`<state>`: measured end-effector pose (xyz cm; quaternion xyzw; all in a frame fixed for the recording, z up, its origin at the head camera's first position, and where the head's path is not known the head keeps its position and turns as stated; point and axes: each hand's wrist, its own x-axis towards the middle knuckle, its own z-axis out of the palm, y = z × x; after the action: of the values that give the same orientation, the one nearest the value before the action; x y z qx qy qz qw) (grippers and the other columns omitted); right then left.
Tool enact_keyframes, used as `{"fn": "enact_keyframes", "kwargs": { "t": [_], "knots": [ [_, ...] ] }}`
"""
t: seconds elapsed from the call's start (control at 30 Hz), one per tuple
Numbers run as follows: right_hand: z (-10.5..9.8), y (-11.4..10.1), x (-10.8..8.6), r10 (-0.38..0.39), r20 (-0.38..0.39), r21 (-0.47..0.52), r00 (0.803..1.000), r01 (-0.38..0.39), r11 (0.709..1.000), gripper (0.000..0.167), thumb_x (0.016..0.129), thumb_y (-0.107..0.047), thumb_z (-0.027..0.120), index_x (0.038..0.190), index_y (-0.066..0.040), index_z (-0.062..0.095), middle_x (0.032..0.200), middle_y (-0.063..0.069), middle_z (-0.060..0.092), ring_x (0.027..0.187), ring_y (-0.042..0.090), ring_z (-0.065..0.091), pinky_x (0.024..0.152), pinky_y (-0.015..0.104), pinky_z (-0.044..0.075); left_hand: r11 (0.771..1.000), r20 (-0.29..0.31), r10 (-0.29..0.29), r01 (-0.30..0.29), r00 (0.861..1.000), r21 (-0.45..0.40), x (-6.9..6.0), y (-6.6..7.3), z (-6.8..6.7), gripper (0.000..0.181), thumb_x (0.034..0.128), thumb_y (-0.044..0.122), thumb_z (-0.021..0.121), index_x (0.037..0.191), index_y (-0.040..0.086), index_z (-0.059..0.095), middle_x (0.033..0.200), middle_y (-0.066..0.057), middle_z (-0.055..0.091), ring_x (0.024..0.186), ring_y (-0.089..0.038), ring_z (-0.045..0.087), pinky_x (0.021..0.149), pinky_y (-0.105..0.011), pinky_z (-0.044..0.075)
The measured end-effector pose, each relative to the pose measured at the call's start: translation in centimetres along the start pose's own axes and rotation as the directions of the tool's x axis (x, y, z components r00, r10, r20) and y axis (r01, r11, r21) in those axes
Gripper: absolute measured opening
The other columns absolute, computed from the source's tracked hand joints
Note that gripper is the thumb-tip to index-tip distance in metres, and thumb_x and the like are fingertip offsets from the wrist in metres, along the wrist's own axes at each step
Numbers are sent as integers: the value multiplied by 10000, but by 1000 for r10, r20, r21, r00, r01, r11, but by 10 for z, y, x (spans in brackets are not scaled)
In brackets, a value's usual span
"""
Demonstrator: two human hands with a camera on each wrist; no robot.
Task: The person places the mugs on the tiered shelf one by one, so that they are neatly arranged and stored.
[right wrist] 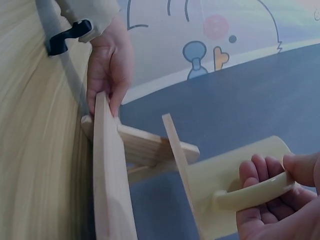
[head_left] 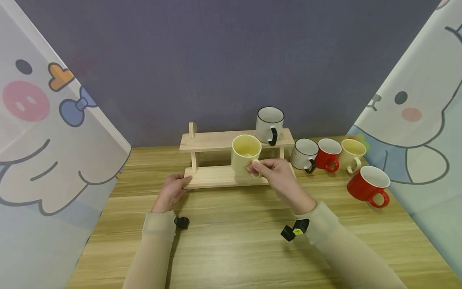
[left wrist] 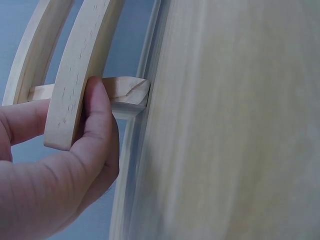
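Observation:
My right hand [head_left: 279,178] pinches the handle of a pale yellow mug [head_left: 240,162], which is upright in front of the two-tier wooden rack [head_left: 211,176]. In the right wrist view, the base of this yellow mug [right wrist: 215,172] is close against the upper board; whether they touch I cannot tell. My left hand [head_left: 172,189] grips the left end of the lower board, thumb on one face and fingers on the other, as the left wrist view shows with the board end [left wrist: 70,95]. A white mug with a black rim and handle [head_left: 265,125] stands on the upper board's right end.
Right of the rack are a ribbed white mug [head_left: 302,156], a red mug [head_left: 325,155] and another yellow mug [head_left: 348,157] in a row. A second red mug [head_left: 363,186] is nearer on the wooden table [head_left: 223,241]. A dark wall [head_left: 216,68] rises behind.

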<state>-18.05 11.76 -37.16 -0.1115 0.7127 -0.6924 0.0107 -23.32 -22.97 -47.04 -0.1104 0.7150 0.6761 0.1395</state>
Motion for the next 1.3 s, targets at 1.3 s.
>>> {"fn": "enact_keyframes", "kwargs": {
  "t": [1.3],
  "knots": [
    [62,-8,97,67,-377,103,924,-30,994,216,982,-145,725,992,63,784,904,118,752,878,188,693,901,372,512,1000,-15,-1,1,1000,-17,4,0,2,608,1057,156,596,1495,-161,319,1358,-239,454,942,-140,550,916,-324,507]
  ]
}}
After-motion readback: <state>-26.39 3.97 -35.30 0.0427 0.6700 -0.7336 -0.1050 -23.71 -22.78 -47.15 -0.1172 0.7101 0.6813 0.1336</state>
